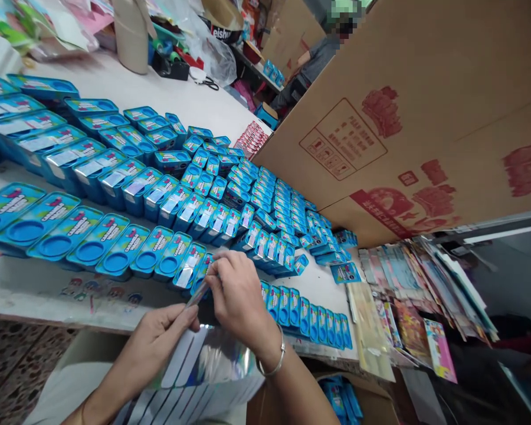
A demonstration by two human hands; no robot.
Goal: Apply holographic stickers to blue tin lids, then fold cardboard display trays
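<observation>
Left hand (159, 336) and right hand (239, 292), fingers curled nearly closed, pinch a narrow, glossy, pale strip (197, 295) between them, above a silvery, white-banded sheet (221, 357).

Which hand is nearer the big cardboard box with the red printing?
Right. The right hand is below and left of the big cardboard box in the picture, with blue containers between; the left hand is lower and farther left.
</observation>
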